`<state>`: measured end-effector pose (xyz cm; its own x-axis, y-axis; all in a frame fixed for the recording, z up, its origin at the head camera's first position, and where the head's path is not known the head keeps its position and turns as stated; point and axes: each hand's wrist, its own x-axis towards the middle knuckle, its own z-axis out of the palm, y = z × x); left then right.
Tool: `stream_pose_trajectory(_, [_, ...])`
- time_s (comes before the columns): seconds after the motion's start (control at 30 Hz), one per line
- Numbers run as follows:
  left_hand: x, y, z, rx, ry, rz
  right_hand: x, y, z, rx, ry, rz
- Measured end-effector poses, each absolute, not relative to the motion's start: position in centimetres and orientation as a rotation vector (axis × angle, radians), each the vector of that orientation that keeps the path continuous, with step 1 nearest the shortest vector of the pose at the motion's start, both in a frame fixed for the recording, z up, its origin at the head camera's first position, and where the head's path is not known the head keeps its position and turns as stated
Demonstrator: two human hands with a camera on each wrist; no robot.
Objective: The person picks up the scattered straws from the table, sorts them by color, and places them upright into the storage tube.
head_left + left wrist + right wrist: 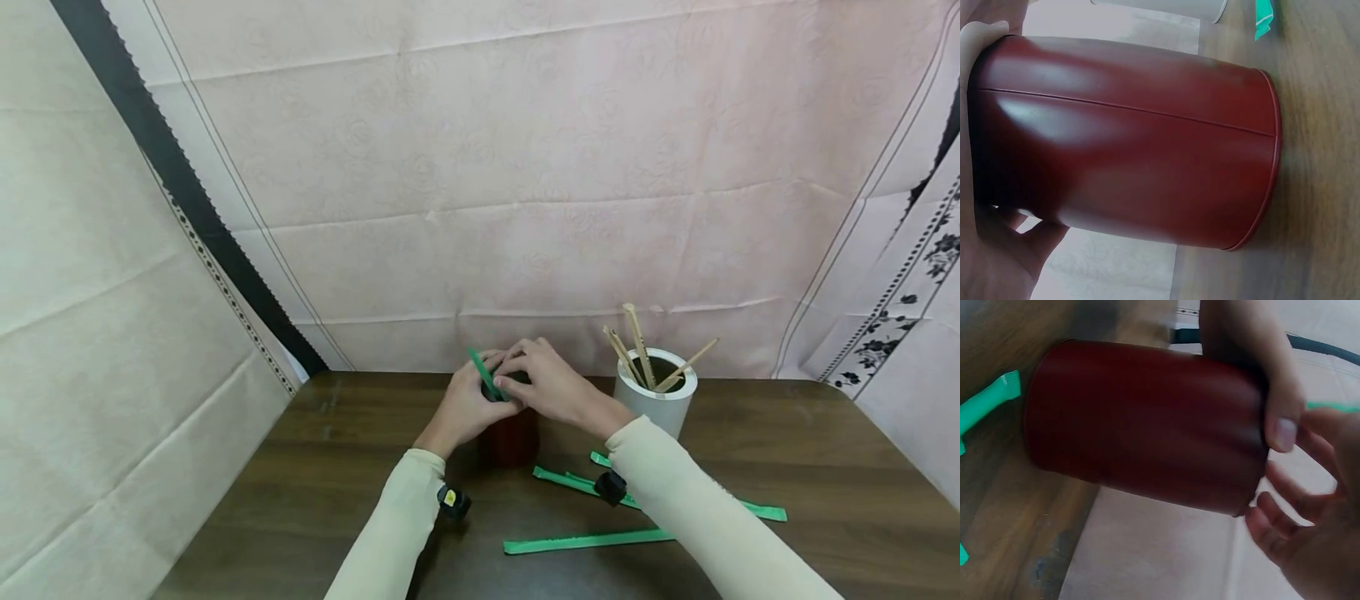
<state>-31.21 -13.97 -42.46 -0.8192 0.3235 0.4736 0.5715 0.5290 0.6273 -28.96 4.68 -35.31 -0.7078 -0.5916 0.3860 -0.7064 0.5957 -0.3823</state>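
A dark red cylindrical container (512,442) with a seam down its side stands upright on the table. My left hand (467,410) grips it around the upper rim, thumb on one side and fingers on the other. A slim green stick packet (479,365) leans at the container's mouth, its upper end sticking out. My right hand (553,382) is over the mouth with curled fingers, the thumb and forefinger appearing to pinch the packet. In the right wrist view, other right fingertips (1260,515) touch the rim. The container's inside is mostly hidden by the hands.
To the right, a white pot (660,407) holds several light wooden sticks (637,342). More green stick packets (585,542) lie on the brown table (300,517), some partly under the right forearm. A pale cloth (525,167) hangs behind the table's far edge.
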Motion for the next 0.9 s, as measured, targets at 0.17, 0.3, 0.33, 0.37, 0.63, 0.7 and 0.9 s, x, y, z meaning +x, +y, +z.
stream_pose_trajectory(0.17, [-31.3,-13.2,-42.6,-0.706,-2.493,-1.172,-27.8,6.7,-34.0,1.088,-2.591,0.847])
stream_pose_trajectory(0.3, [-31.1,-13.2,-42.5,-0.686,-2.493,-1.184,-25.3,9.3,-31.8,1.074,-2.549,0.948])
stream_pose_trajectory(0.33, [-31.0,-13.3,-42.4,-0.681,-2.492,-1.187,-24.5,10.1,-31.2,1.087,-2.554,0.965])
stream_pose_trajectory(0.37, [-31.0,-13.5,-42.4,-0.679,-2.49,-1.184,-23.7,11.0,-30.7,1.103,-2.567,0.973])
stream_pose_trajectory(0.63, [-30.8,-14.4,-42.1,-0.662,-2.497,-1.149,-20.1,19.9,-29.9,1.208,-2.845,1.234])
stream_pose_trajectory(0.7, [-30.8,-14.3,-42.2,-0.668,-2.495,-1.151,-20.3,22.0,-31.4,1.21,-2.91,1.293])
stream_pose_trajectory(0.9, [-30.9,-13.7,-42.5,-0.683,-2.479,-1.176,-22.3,26.0,-38.4,1.085,-3.086,1.232])
